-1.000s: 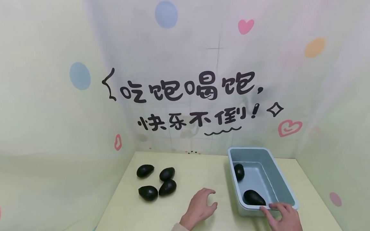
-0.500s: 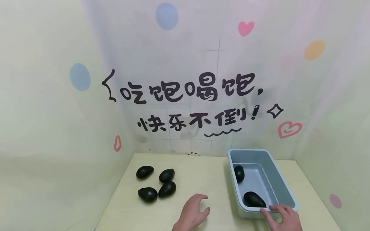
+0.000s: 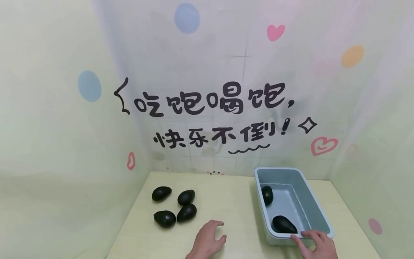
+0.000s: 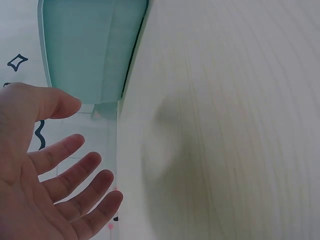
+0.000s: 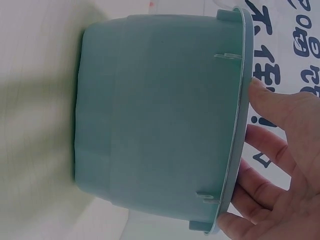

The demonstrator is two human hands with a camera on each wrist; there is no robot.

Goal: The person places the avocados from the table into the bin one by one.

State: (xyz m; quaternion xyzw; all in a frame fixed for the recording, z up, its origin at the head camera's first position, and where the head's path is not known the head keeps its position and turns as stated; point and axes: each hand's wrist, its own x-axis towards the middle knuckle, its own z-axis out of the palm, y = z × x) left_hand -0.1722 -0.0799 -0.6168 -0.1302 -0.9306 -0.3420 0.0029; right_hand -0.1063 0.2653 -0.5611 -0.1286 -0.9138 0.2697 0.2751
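Observation:
In the head view my left hand (image 3: 207,239) hovers over the table with thumb and fingers spread in a loose curve, holding nothing. The left wrist view shows the same spread fingers (image 4: 75,185). My right hand (image 3: 320,245) grips the near rim of a blue-green plastic bin (image 3: 312,201), thumb on the near side and fingers over the edge. Inside the bin lie two dark avocados, one avocado (image 3: 267,195) by the left wall and another avocado (image 3: 284,224) at the near end. Several more sit on the table at left, among them a front avocado (image 3: 165,219).
The pale wooden table (image 3: 233,201) meets a printed backdrop (image 3: 207,54) behind and at both sides. The bin stands at the right part of the table, and the loose avocados form a cluster at its left.
My left hand has moved leftward and slightly nearer, away from the bin and toward the loose avocados' side. My right hand stays on the bin's rim. The avocados have not moved.

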